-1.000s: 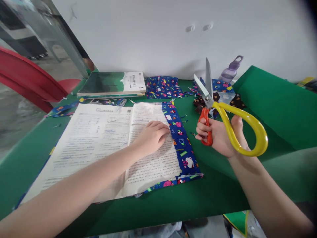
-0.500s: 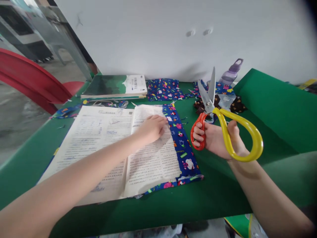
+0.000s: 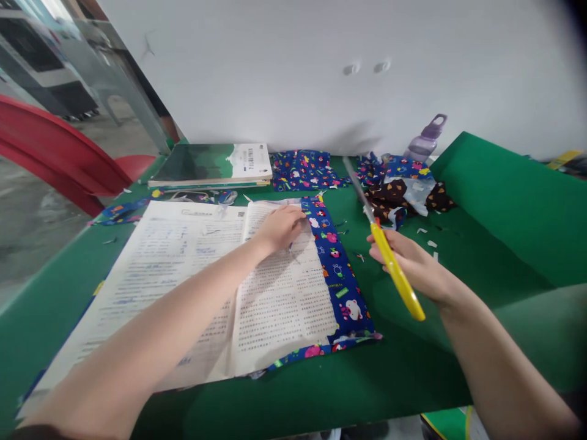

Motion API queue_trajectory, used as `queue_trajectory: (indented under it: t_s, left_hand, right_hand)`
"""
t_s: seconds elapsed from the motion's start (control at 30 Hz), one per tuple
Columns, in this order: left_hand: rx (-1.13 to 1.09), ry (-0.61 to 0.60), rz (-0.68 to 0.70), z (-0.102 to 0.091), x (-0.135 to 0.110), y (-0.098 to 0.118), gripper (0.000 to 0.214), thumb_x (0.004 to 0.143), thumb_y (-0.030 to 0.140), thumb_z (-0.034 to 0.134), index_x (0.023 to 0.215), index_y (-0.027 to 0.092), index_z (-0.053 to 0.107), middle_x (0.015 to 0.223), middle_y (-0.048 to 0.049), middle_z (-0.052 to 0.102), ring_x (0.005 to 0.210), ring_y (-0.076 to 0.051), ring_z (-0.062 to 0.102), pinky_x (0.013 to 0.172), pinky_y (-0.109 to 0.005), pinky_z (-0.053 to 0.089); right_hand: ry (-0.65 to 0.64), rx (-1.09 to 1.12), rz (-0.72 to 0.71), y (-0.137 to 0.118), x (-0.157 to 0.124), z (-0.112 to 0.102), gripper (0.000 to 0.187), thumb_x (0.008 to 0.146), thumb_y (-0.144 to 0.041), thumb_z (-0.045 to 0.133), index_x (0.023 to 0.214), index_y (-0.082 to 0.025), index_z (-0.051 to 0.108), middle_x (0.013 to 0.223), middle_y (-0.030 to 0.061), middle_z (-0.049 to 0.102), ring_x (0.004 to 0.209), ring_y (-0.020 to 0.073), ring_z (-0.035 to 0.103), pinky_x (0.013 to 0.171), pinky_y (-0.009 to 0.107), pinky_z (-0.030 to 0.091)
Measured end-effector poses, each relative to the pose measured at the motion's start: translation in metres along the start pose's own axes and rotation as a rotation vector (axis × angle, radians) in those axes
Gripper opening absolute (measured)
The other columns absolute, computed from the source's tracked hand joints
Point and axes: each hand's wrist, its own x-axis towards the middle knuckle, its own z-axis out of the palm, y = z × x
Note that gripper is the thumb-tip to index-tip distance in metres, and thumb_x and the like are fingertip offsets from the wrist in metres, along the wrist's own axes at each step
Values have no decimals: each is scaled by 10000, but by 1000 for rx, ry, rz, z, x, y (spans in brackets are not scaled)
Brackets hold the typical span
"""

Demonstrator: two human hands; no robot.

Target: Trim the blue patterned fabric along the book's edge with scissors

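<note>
An open book (image 3: 183,269) lies on a blue patterned cloth (image 3: 337,269) spread on the green table (image 3: 413,360). My left hand (image 3: 279,227) rests flat on the right page near its top edge, fingers open. My right hand (image 3: 413,264) grips large scissors (image 3: 389,260) with a yellow handle. The scissors are seen edge-on, blades pointing up and to the left, just right of the cloth's border.
A closed green book (image 3: 211,165) lies at the back of the table. More blue cloth pieces (image 3: 305,169) and dark brown scraps (image 3: 394,198) lie behind. A purple bottle (image 3: 424,142) stands by the wall. A red chair (image 3: 55,156) is at left.
My right hand turned the scissors from broadside with blades apart to edge-on, and lowered them slightly. My left hand slid a little up the page.
</note>
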Motion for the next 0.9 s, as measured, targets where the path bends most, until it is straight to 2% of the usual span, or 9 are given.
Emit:
queue_trajectory:
  t_s: [0.1,0.2,0.37,0.57,0.9]
  left_hand:
    - [-59,48,-3,3,0,-5,274,866,174,401,1039,186,613,1139,-65,612,1093,-205,530,971,-390,411]
    - [-79,43,-28,5,1,-8,279,838,135,425,1024,184,628,1143,-71,610,1092,-218,533,958,-402,430]
    - [-110,45,-39,4,2,-9,348,808,54,395,1015,193,638,1140,-43,608,1098,-198,527,977,-390,427]
    - [-148,74,-83,3,2,-8,367,827,60,372,1001,207,660,1153,-32,591,1104,-185,515,997,-387,406]
    - [-119,136,-12,2,-1,-5,376,799,72,369,968,215,673,1151,-46,561,1092,-196,494,970,-384,411]
  right_hand:
    - [40,-433,43,0,-1,4,490,674,-517,600,1019,-183,505,897,55,568,775,194,535,674,331,422]
    - [125,-704,74,-2,-7,13,643,648,-580,574,1152,-197,466,1004,82,601,888,258,569,726,370,428]
    - [161,-993,111,-12,-23,25,614,641,-660,501,1017,-175,509,895,102,632,777,300,612,610,380,417]
    - [172,-1142,136,-28,-28,35,595,644,-663,478,925,-140,507,822,125,628,679,304,617,520,364,389]
    - [177,-1163,91,-45,-13,54,568,675,-627,473,904,-112,534,768,164,622,663,323,624,492,370,402]
